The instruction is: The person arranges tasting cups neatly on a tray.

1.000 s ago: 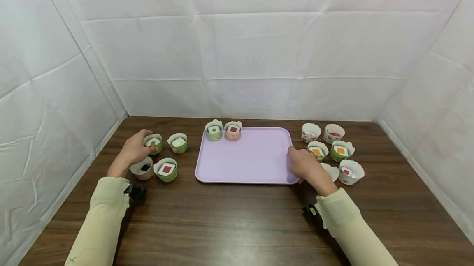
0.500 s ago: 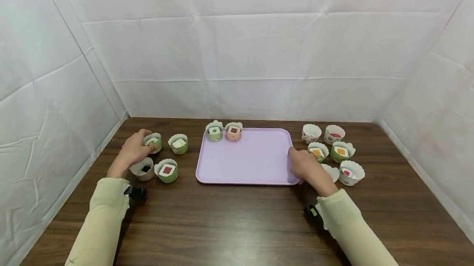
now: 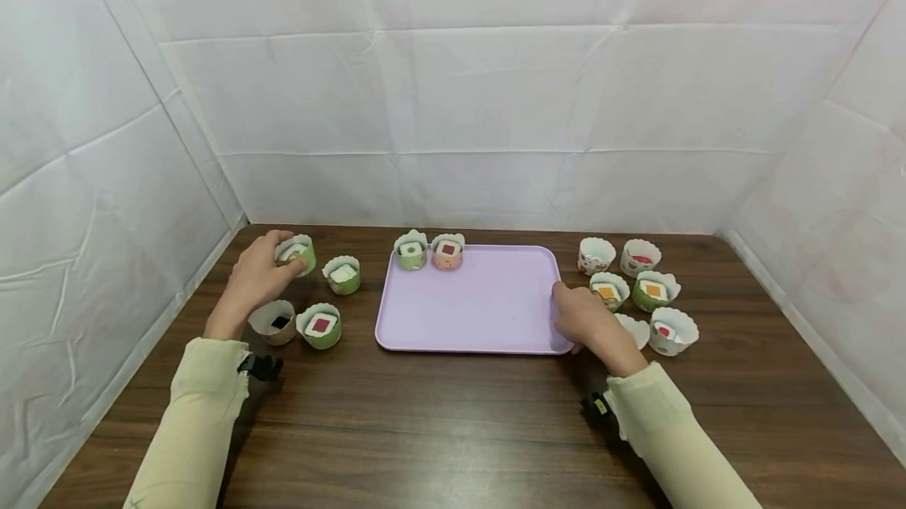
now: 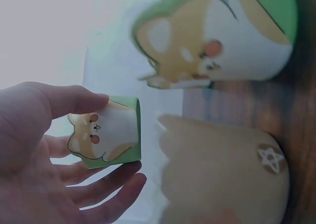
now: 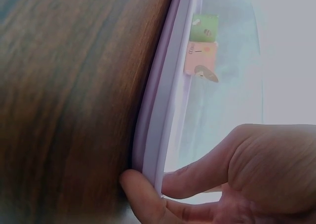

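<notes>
My left hand (image 3: 256, 274) grips a green paper baking cup (image 3: 307, 251) at the left, a white piece inside it. In the left wrist view that cup (image 4: 113, 130) has a cartoon dog print, and thumb and fingers hold its sides, its base raised off the table. A lilac tray (image 3: 474, 308) lies mid-table; my right hand (image 3: 586, 319) pinches its right edge near the front corner, thumb above and a finger below. Two filled cups, one green (image 3: 410, 252) and one pink (image 3: 447, 254), stand at the tray's back left.
Left of the tray stand a green cup with a white piece (image 3: 344, 276), a green cup with a red square (image 3: 322, 326) and a beige cup (image 3: 267, 323). Several cups, including a white one (image 3: 672, 331), cluster at the right. White sheets (image 3: 488, 116) enclose the table (image 3: 425, 422).
My left hand has raised the green paper baking cup off the table and carried it slightly toward the back. The right hand and the tray have stayed put.
</notes>
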### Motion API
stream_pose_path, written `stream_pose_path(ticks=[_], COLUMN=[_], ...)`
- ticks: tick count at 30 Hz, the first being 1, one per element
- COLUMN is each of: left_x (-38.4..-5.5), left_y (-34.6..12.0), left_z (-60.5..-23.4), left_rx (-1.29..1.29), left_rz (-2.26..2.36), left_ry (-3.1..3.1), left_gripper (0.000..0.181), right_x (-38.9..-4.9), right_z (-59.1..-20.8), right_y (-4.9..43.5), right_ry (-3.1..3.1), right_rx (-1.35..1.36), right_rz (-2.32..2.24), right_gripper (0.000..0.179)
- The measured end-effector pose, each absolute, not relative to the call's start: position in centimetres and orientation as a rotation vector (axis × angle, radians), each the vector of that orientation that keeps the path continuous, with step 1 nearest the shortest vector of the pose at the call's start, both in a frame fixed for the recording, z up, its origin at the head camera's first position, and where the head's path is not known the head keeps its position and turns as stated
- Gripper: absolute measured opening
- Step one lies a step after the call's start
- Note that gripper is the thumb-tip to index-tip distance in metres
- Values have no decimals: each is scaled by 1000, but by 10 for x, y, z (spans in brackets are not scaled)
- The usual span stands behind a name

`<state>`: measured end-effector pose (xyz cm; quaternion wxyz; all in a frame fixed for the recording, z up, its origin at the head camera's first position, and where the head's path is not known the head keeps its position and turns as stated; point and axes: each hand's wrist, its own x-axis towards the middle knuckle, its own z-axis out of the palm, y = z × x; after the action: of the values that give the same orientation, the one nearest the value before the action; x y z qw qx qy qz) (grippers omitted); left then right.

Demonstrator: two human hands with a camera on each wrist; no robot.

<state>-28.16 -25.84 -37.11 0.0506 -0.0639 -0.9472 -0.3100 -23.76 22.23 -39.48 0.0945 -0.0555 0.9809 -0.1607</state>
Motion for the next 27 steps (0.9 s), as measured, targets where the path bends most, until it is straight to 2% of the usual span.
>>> stream_pose_path(ticks=[10,21,27], left_x=[-277,-279,-283], left_y=[-242,-208,-187], left_z=[-363,-363,-365], left_rx=[-229,-316,-354], left_rz=[-876,-911,-921], left_ry=[-2795,-2693,-2674], left_gripper=[64,53,54], right_x=[-241,-242,-241], right_z=[-397,-399,-400], right_y=[222,223,223], right_ry=[2892,2881,2882], right_rx=[-156,-140,-146], right_rz=[-479,-489,-490], right_gripper=[28,33,32])
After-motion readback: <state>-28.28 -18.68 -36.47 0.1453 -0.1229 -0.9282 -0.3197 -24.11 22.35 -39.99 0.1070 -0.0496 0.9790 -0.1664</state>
